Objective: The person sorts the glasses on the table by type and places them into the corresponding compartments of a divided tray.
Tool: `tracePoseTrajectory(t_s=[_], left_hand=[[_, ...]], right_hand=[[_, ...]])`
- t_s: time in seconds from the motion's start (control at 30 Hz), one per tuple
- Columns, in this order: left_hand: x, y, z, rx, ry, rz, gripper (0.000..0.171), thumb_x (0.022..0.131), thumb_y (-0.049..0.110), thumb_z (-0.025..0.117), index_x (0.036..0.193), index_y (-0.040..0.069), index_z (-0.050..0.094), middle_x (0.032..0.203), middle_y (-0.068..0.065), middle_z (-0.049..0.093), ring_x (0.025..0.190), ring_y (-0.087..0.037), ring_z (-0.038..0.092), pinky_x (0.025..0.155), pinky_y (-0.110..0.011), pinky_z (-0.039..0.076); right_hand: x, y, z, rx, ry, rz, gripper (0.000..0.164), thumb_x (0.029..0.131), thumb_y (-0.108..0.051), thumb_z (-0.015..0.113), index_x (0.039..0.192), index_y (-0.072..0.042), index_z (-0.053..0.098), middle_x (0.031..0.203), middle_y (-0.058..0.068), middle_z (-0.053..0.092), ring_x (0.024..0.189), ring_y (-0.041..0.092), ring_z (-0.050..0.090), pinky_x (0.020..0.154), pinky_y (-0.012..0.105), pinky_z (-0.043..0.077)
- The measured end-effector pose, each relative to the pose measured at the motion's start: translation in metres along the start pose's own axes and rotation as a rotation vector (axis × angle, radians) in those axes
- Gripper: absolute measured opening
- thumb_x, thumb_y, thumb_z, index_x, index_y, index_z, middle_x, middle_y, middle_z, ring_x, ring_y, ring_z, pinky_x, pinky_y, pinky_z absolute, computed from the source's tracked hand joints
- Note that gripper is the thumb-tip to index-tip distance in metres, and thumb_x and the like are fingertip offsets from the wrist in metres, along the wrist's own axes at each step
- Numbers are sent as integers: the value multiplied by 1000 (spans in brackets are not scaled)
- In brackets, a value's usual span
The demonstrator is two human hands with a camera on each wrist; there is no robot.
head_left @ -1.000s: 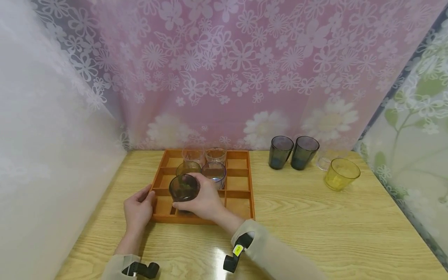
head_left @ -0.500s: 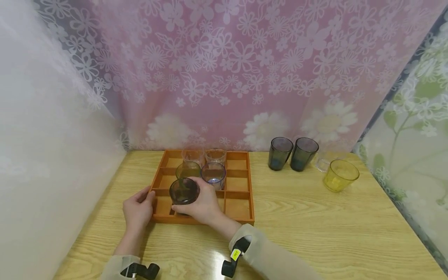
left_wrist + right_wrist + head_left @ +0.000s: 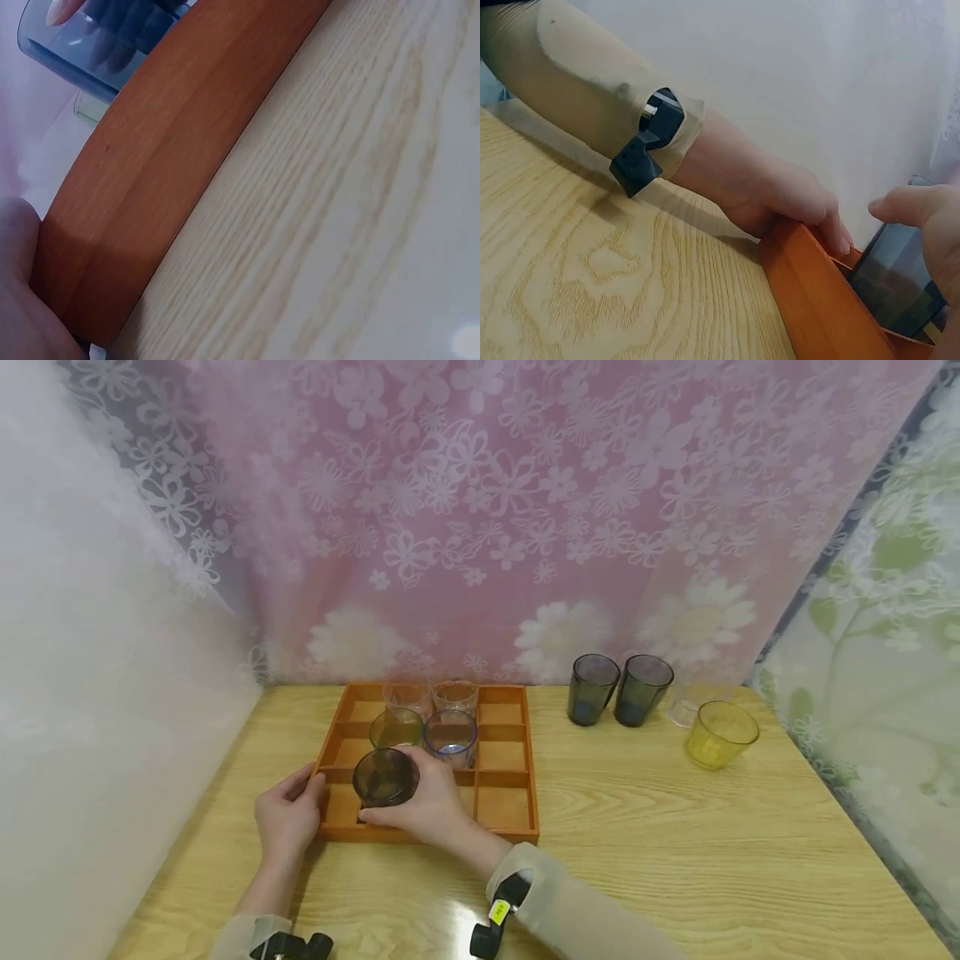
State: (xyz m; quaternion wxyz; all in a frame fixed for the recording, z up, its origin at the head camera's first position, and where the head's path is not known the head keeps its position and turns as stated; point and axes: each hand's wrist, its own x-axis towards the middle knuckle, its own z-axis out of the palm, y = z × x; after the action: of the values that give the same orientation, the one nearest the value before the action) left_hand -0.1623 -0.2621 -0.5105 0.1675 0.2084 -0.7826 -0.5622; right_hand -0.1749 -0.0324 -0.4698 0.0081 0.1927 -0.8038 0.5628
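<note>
My right hand [image 3: 429, 803] grips a dark grey drinking glass [image 3: 381, 785], thumb on its near side and fingers round the far side. The glass stands in the front row of a wooden compartment tray [image 3: 534, 802], near its left end; its base is mostly hidden in the head view. In the right wrist view the dark glass [image 3: 894, 277] leans slightly against the tray's dividers. My left hand [image 3: 288, 818] holds the tray's left wall near the front corner, fingers hooked over the rim. An olive-green glass [image 3: 396, 728] and a blue-rimmed clear glass [image 3: 451, 739] stand just behind.
Two clear glasses [image 3: 455, 695] occupy the tray's back row. On the table [image 3: 660, 843], to the right, are two dark glasses [image 3: 592, 690], a clear glass [image 3: 682, 708] and a yellow glass [image 3: 720, 735]. A flowered pink curtain [image 3: 480, 568] hangs behind.
My right hand has lowered the dark glass slightly toward the front of the tray, still gripping it. My left hand keeps its hold on the tray's edge.
</note>
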Motion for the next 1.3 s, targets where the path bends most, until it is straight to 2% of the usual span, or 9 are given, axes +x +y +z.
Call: tracePoseTrajectory(t_s=[0.13, 0.3, 0.47, 0.57, 0.63, 0.8, 0.93, 1.17, 1.3], left_hand=[[-2, -1, -2, 12, 5, 13, 37, 104, 19, 71, 135, 0, 71, 130, -22, 70, 124, -31, 64, 77, -4, 46], [-2, -1, -1, 21, 11, 18, 37, 103, 20, 72, 134, 0, 72, 128, -21, 71, 121, -29, 65, 77, -4, 47], [-1, -2, -2, 35, 17, 13, 37, 103, 21, 73, 134, 3, 73, 127, -19, 72, 109, -7, 66, 77, -6, 48], [0, -2, -1, 33, 19, 18, 37, 102, 20, 73, 134, 2, 73, 126, -19, 72, 100, 8, 62, 78, -5, 48], [1, -2, -1, 33, 23, 28, 36, 102, 19, 73, 133, 1, 73, 125, -20, 72, 97, 12, 60, 78, -5, 48], [2, -1, 2, 32, 19, 28, 36, 102, 20, 73, 134, 1, 73, 126, -19, 71, 107, 0, 65, 79, -6, 48], [0, -1, 1, 33, 7, 7, 38, 104, 24, 71, 136, 3, 72, 129, -17, 71, 120, -19, 65, 79, -6, 48], [-2, 0, 2, 43, 10, 8, 38, 104, 23, 72, 135, 3, 72, 129, -17, 70, 118, -14, 65, 78, -5, 47], [-2, 0, 3, 46, 9, 14, 38, 104, 23, 71, 135, 2, 72, 129, -18, 70, 124, -26, 64, 78, -4, 46]], right_hand=[[-2, -2, -3, -41, -15, 7, 84, 65, -41, 103, 137, -22, 65, 125, -11, 68, 118, 18, 57, 101, 42, 49], [-4, -6, -12, -26, -45, -14, 86, 69, -37, 102, 143, -16, 62, 131, -7, 66, 122, 16, 58, 104, 40, 51], [-9, -7, -30, 43, -83, -74, 83, 76, -27, 99, 146, -10, 58, 140, -1, 63, 130, 15, 58, 110, 44, 49], [-10, -7, -41, 73, -88, -95, 81, 79, -23, 97, 148, -7, 56, 144, 6, 62, 134, 21, 57, 112, 45, 47], [-11, -7, -51, 85, -88, -96, 81, 80, -21, 96, 148, -5, 55, 144, 10, 62, 134, 25, 57, 112, 46, 46], [-13, -11, -78, 107, -76, -87, 76, 83, -18, 94, 147, -5, 56, 142, 7, 63, 133, 24, 58, 112, 46, 46], [-15, -13, -100, 125, -37, -164, 68, 85, -11, 91, 144, -5, 59, 141, 4, 64, 133, 23, 59, 112, 44, 46], [-20, -14, -144, 131, 41, -270, 61, 86, -1, 88, 141, -3, 61, 139, 4, 66, 132, 22, 60, 111, 38, 47], [-23, -9, -170, 123, 75, -274, 61, 85, 4, 86, 140, 4, 60, 139, 10, 66, 133, 29, 60, 112, 39, 47]])
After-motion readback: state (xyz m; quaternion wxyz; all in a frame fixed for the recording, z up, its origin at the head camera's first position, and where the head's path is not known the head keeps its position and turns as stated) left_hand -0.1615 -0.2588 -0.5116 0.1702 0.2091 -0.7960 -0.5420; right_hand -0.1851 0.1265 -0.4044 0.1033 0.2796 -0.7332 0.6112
